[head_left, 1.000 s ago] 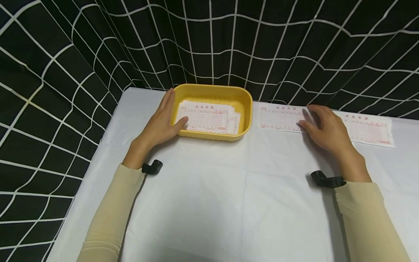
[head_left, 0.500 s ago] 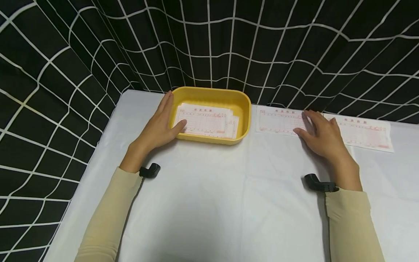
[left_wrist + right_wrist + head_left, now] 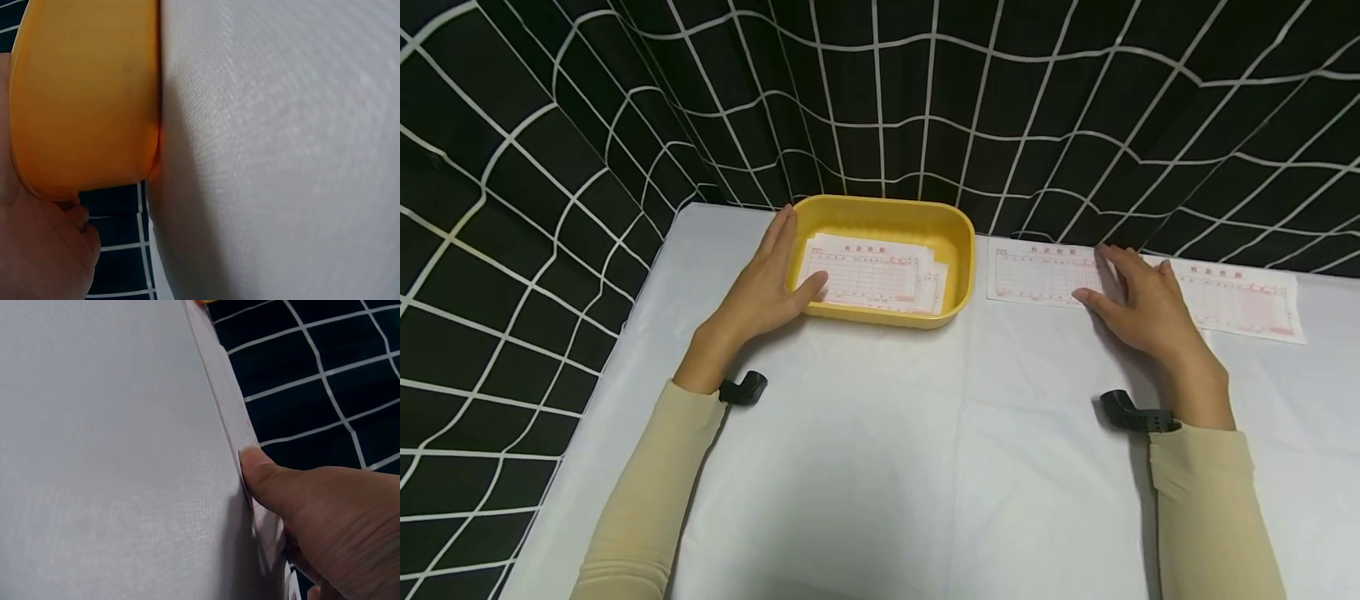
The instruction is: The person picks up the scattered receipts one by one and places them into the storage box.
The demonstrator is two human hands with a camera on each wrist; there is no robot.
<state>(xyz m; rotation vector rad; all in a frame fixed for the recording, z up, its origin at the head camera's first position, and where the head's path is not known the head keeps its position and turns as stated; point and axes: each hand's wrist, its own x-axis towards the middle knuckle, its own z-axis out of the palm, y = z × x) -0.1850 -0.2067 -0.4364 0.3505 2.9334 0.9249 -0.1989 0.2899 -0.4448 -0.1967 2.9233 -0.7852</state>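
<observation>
My left hand [image 3: 752, 292] holds the left end of a yellow plastic tray [image 3: 958, 292], its thumb over the near rim and its fingers along the outer side. In the left wrist view the hand wraps the tray's corner. Printed receipt slips [image 3: 865, 271] with red lines lie overlapping inside the tray. To the right, my right hand [image 3: 1150, 308] rests over a flat receipt slip [image 3: 1037, 271], thumb at its near edge and index finger at its far edge. The right wrist view shows the thumb touching the slip's edge. The palm hides the slip's right end.
Another receipt slip [image 3: 1247, 300] lies on the table just right of my right hand. A white cloth covers the table [image 3: 880, 433]. Black fabric with a white grid [image 3: 910, 100] rises behind the table and along the left side.
My right hand has shifted slightly left on the slip, its thumb coming down to the near edge. My left hand stays on the tray. The whole view has shifted a little.
</observation>
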